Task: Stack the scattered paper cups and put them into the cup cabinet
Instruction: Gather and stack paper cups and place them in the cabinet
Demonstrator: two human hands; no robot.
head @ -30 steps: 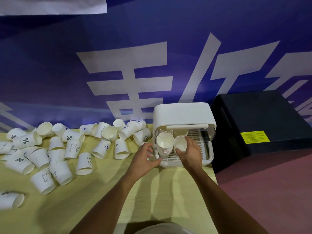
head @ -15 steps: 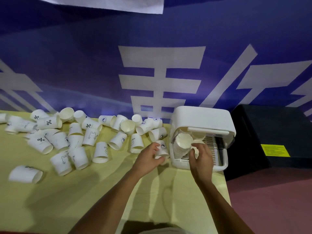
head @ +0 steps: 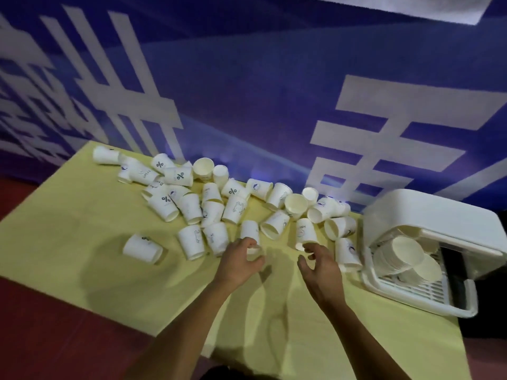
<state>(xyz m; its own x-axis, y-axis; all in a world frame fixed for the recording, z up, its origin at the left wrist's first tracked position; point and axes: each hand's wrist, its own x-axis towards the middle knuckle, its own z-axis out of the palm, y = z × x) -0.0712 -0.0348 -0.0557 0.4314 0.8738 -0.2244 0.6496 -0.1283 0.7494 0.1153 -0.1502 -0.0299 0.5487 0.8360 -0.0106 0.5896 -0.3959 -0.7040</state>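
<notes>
Paper cup (head: pixel 249 233) gripped in left hand (head: pixel 240 263); right hand (head: pixel 322 267) loosely spread, empty, near neighbouring cup (head: pixel 305 231).

This looks like an event or exhibition stand. A large blue banner (head: pixel 247 105) with huge white characters forms the backdrop, a plain yellow table (head: pixel 82 229) strewn with printed paper cups (head: pixel 164 207) stands against it, and the floor (head: pixel 55 338) is dark red.

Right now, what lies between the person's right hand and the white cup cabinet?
In the head view, one paper cup on the yellow table lies between the right hand and the cup cabinet.
</notes>
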